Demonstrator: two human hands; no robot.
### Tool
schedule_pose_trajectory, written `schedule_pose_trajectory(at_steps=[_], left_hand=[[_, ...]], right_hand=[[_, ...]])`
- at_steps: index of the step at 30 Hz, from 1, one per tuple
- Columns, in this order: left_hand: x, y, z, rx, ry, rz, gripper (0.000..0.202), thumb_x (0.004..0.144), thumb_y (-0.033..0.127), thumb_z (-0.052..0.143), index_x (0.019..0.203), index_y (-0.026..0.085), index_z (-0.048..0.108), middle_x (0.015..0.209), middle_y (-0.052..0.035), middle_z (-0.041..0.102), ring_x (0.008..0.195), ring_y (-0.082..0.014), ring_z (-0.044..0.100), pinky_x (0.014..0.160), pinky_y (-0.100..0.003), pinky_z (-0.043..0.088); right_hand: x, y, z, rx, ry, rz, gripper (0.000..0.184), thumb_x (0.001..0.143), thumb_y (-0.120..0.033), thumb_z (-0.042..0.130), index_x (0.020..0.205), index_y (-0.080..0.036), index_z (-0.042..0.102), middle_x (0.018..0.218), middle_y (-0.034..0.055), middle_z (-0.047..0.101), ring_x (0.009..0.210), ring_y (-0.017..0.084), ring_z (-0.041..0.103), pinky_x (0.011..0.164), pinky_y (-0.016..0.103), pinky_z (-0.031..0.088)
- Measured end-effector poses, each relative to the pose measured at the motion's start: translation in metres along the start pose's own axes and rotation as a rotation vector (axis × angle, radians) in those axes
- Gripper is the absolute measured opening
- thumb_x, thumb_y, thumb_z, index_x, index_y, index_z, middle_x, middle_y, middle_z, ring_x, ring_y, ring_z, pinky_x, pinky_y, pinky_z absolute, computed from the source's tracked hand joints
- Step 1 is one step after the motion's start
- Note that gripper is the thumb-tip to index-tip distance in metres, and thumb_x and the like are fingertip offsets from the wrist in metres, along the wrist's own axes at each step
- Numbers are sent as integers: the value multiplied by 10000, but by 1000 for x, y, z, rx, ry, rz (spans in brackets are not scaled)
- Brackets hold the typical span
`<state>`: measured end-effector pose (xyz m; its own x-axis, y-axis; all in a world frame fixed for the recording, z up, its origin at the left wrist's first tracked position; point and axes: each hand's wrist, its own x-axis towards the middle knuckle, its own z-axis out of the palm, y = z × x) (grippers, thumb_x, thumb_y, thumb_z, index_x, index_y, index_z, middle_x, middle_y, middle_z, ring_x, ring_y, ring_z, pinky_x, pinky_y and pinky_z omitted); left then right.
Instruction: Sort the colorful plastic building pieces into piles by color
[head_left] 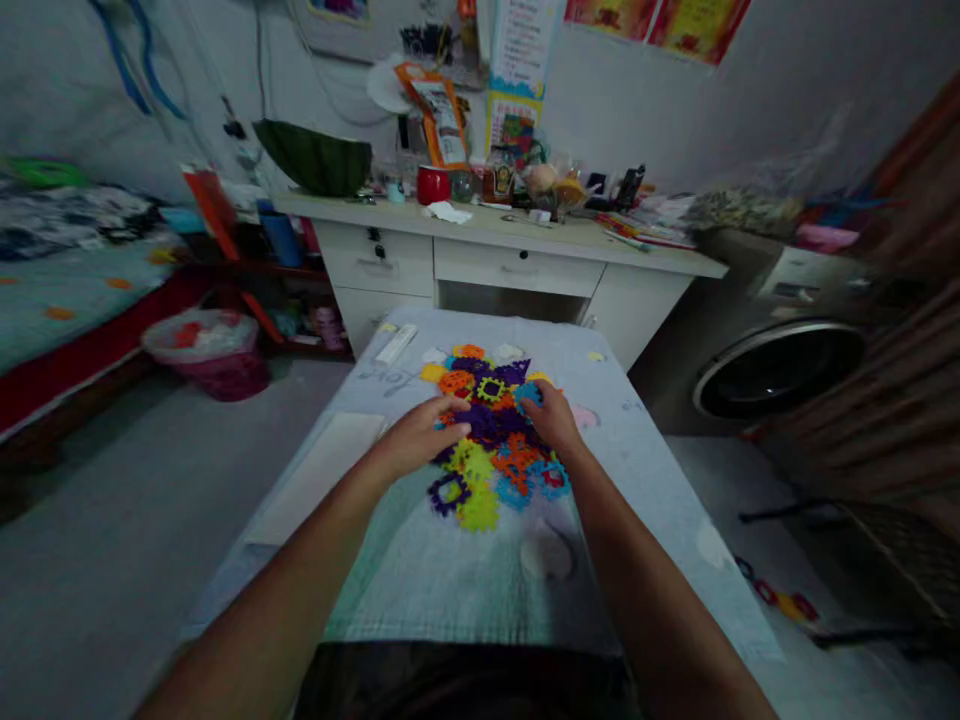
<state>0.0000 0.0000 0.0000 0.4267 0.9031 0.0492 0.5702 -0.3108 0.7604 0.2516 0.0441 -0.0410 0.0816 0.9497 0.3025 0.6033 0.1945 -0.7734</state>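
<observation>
Two hands flank a heap of bright plastic gears (491,430) on a cloth-covered table (652,480).

The heap sits mid-table; at its left edge the left hand (424,437) has loosely parted fingers, gripping nothing I can see. The right hand (553,412) meets a blue gear (526,397); I can't tell whether it pinches it. The step seems to be handling loose pieces; the next move calls for careful fingertips. Purple gears blur together, and the left forearm partly covers a pale flat thing (330,460).
</observation>
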Motion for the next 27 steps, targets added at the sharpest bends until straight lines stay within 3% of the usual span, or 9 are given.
schedule_pose_trajectory(at_steps=[3, 6, 9, 12, 15, 17, 19, 23, 27], left_hand=[[-17, -7, 11, 233, -104, -3, 696, 702, 486, 662, 1317, 194, 522, 1434, -134, 477, 1350, -322, 413, 1133, -453, 313], [-30, -14, 23, 385, -205, -53, 1032, 531, 471, 804, 1448, 227, 395, 1551, -151, 307, 1432, -379, 264, 1157, -496, 259], [-35, -19, 36, 442, -240, -91, 1220, 444, 465, 854, 1507, 254, 295, 1607, -158, 159, 1469, -420, 132, 1166, -545, 206], [-35, -22, 44, 464, -209, -107, 1260, 430, 450, 868, 1521, 268, 264, 1616, -161, 113, 1474, -429, 96, 1161, -567, 200], [-34, -24, 45, 457, -150, -85, 1193, 464, 444, 858, 1506, 271, 303, 1598, -157, 175, 1458, -415, 172, 1153, -545, 239], [-33, -26, 44, 442, -101, -57, 1126, 497, 435, 846, 1489, 261, 341, 1577, -153, 236, 1435, -400, 240, 1147, -521, 269], [-32, -29, 43, 420, -51, -19, 1063, 533, 428, 830, 1474, 250, 368, 1552, -149, 297, 1404, -383, 308, 1139, -500, 295], [-29, -36, 41, 382, 32, 57, 979, 597, 464, 800, 1457, 233, 393, 1492, -140, 401, 1327, -355, 416, 1107, -472, 347], [-22, -38, 43, 359, 83, 88, 872, 679, 531, 739, 1424, 202, 426, 1446, -144, 460, 1265, -345, 474, 1068, -479, 385]], right_hand=[[1, 2, 1, 163, -86, 109, 400, 740, -257, 598, 1136, -221, 555, 813, -12, 636, 726, 157, 600, 705, 298, 491], [-2, 2, 0, 394, -183, 213, 475, 722, -275, 599, 1186, -226, 512, 704, -60, 585, 569, 116, 549, 546, 234, 443], [-5, 0, -3, 602, -213, 249, 478, 681, -295, 639, 1140, -222, 524, 729, -55, 590, 580, 105, 562, 497, 205, 416], [-2, -3, -3, 627, -196, 238, 476, 676, -286, 643, 1135, -229, 531, 772, -43, 599, 625, 114, 585, 528, 217, 456], [3, -6, -7, 430, -172, 141, 525, 706, -244, 625, 1220, -249, 521, 1012, 19, 651, 886, 163, 638, 770, 314, 535], [3, -6, -17, 189, -177, 34, 565, 724, -235, 638, 1277, -240, 519, 1242, 77, 606, 1152, 218, 571, 993, 403, 459], [-4, -4, -31, -64, -226, -47, 618, 736, -280, 673, 1329, -219, 509, 1382, 119, 524, 1303, 267, 464, 1108, 457, 344], [-35, 11, -60, -419, -401, -64, 980, 642, -486, 792, 1475, -200, 363, 1502, 176, 388, 1414, 362, 308, 1152, 539, 229], [-68, 26, -64, -573, -541, 48, 1313, 488, -564, 859, 1548, -189, 181, 1558, 238, 246, 1440, 441, 201, 1117, 618, 211]])
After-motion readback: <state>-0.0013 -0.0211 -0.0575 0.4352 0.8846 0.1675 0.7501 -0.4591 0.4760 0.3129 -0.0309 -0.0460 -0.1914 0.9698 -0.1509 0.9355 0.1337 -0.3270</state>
